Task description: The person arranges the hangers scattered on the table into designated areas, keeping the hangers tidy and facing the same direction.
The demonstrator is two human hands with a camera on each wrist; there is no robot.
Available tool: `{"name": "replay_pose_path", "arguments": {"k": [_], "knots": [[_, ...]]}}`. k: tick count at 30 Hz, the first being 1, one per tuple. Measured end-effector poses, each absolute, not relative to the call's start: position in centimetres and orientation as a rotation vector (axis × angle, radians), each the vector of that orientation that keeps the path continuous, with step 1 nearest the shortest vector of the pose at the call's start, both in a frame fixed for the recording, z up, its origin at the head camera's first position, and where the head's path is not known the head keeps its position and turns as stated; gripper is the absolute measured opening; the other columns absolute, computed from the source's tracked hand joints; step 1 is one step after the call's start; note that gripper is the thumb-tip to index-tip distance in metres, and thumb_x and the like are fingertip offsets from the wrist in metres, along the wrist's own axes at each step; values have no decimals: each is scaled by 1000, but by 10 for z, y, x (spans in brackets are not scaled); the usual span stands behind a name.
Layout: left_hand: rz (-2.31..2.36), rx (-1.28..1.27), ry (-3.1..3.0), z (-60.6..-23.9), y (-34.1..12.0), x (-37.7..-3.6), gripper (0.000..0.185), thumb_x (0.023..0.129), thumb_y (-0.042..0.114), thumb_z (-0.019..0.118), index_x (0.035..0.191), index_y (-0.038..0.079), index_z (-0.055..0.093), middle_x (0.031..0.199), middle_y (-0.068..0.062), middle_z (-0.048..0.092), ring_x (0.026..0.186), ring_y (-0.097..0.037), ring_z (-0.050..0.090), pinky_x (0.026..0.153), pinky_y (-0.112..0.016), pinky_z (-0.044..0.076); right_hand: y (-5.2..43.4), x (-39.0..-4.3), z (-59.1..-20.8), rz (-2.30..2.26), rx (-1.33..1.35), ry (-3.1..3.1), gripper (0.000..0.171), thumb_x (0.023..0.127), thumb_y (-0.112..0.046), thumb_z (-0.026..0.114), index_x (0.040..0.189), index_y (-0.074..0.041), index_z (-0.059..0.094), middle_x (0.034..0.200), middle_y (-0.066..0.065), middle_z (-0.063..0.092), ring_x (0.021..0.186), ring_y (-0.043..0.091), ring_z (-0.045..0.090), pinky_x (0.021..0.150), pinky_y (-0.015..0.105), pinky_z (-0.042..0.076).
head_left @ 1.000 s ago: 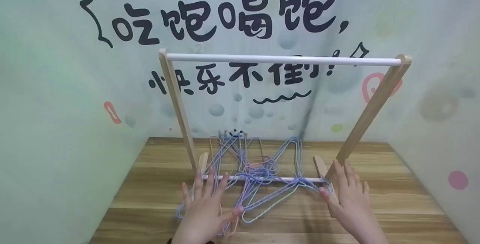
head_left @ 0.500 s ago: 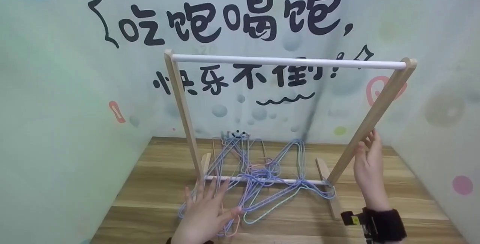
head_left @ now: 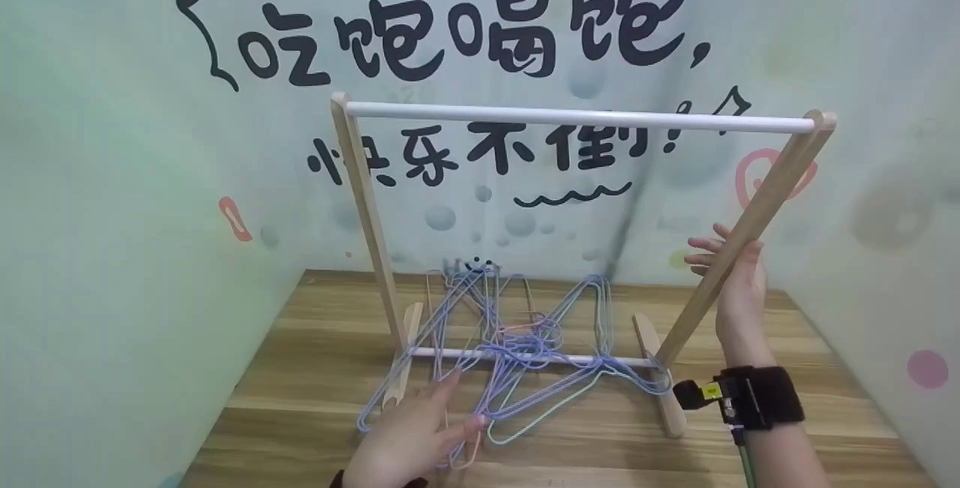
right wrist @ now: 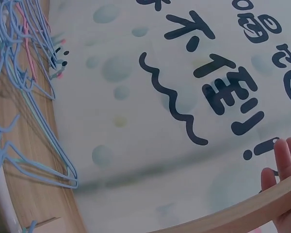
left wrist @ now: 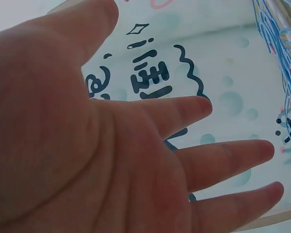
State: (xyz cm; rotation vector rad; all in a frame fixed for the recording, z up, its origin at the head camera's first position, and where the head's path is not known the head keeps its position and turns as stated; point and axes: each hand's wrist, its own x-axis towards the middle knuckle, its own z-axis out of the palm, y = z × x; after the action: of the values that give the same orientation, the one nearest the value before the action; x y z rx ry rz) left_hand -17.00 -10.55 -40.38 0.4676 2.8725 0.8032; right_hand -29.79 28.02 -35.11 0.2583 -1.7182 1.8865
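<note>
A wooden-sided rack stands on the table, its right post point(head_left: 780, 180) and left post point(head_left: 365, 210) joined at the top by a white rod point(head_left: 577, 117). My right hand point(head_left: 739, 315) is at the right post, its straight fingers point(right wrist: 283, 158) reaching past behind it and the thumb alongside. My left hand point(head_left: 409, 432) hovers low at the front left with spread fingers and holds nothing; its palm point(left wrist: 97, 160) fills the left wrist view. Tangled blue, green and pink wire hangers point(head_left: 521, 345) lie over the rack's lower bar point(head_left: 442, 353), just beyond my left fingers.
Wooden feet point(head_left: 671, 405) extend forward and back under the rack. The wood-grain table point(head_left: 585, 450) meets a pale printed wall point(head_left: 225, 135) with large dark lettering at the back, and pale panels stand on both sides.
My right hand has moved from near the right foot up and outward to the right post, its fingers now passing behind it. My left hand has turned slightly in place. Hangers stay put.
</note>
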Motion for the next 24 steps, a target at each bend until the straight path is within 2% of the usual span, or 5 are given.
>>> {"name": "replay_pose_path", "arguments": {"k": [3,7,10,18,24], "knots": [[812,486,2891,-405,-107,-171,88,78,72,32,138,7,32,126,-14,49,119,-38,39,91,-59,31,281,-303,-356,1921,211,-1672,62,93,-49,24,101,2,57,83,14,61,72,23,59,70,28,48],[844,503,2903,-405,-109,-170,87,79,71,33,138,6,33,96,0,60,118,-36,41,90,-56,35,280,-310,-362,1952,169,-1622,61,91,-52,27,79,1,53,64,8,52,57,18,52,60,26,45],[853,511,2904,-405,-110,-170,87,80,70,33,137,5,33,74,10,51,116,-34,43,89,-54,37,280,-314,-366,1975,199,-1598,60,88,-56,29,74,-2,48,59,5,43,52,16,43,54,25,39],[839,485,2856,-405,-110,-171,87,80,70,34,139,7,31,66,12,49,86,-20,53,83,-52,41,279,-319,-372,2015,247,-1536,62,77,-67,36,70,-5,42,56,1,33,48,13,30,47,22,29],[876,471,2899,-410,-119,-179,79,84,65,34,136,6,36,114,-14,57,107,-34,50,92,-56,33,277,-322,-370,2027,198,-1490,61,75,-69,37,68,-8,41,56,0,32,47,12,28,46,21,24]]}}
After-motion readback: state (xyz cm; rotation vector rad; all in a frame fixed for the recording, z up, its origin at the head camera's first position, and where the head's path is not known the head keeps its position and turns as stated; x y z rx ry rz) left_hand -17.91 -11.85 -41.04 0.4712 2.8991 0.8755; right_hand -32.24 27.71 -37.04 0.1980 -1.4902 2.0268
